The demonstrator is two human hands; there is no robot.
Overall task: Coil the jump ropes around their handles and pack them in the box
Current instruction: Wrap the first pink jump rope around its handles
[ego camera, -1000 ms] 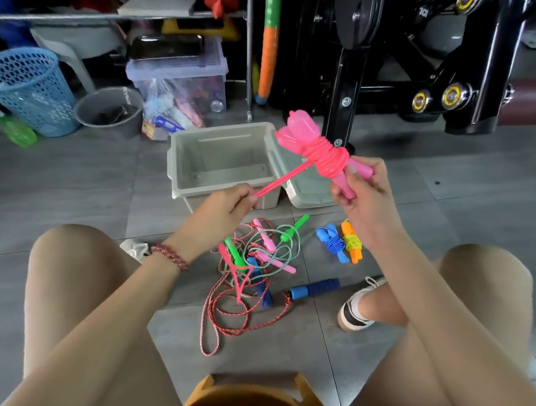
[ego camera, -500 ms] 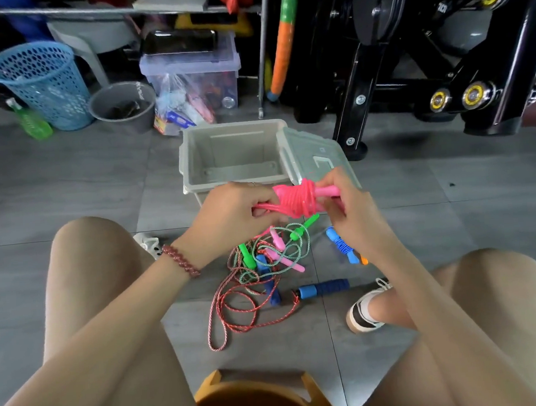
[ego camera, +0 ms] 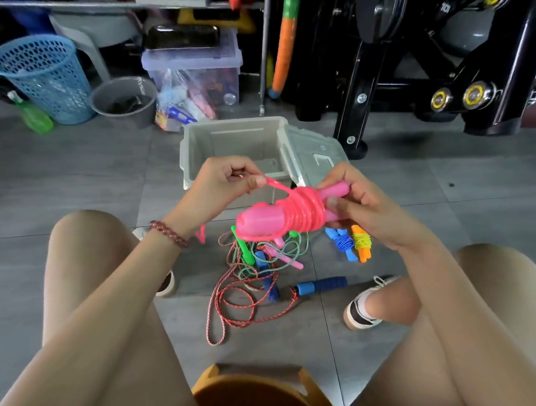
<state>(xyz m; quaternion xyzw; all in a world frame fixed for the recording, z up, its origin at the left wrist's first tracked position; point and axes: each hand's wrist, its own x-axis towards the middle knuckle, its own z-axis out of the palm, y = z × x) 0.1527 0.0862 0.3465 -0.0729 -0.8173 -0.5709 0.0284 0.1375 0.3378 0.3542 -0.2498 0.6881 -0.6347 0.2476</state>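
Observation:
My right hand [ego camera: 360, 207] grips the narrow ends of a pink jump rope's handles [ego camera: 261, 220], with the pink cord [ego camera: 305, 213] coiled thickly round them. My left hand [ego camera: 224, 182] pinches the cord's loose end just left of the coil. Behind my hands the open grey box [ego camera: 234, 141] sits on the floor, its lid [ego camera: 314, 155] hanging to the right. A coiled blue rope [ego camera: 342, 243] and a coiled orange rope [ego camera: 362, 243] lie side by side below my right hand. Tangled ropes [ego camera: 253, 276] with green, pink and blue handles lie on the floor between my knees.
A blue foam handle [ego camera: 321, 285] lies near my right foot. A blue basket [ego camera: 42, 79], a grey bucket [ego camera: 125, 102], a green bottle [ego camera: 34, 116] and a clear storage bin [ego camera: 193, 78] stand at the back. Black gym machine frames [ego camera: 425, 65] fill the back right. An orange stool [ego camera: 258, 397] is under me.
The pink bundle came down from in front of the box lid to between my hands, and turned level. My left hand has wound the cord on and now pinches its short end.

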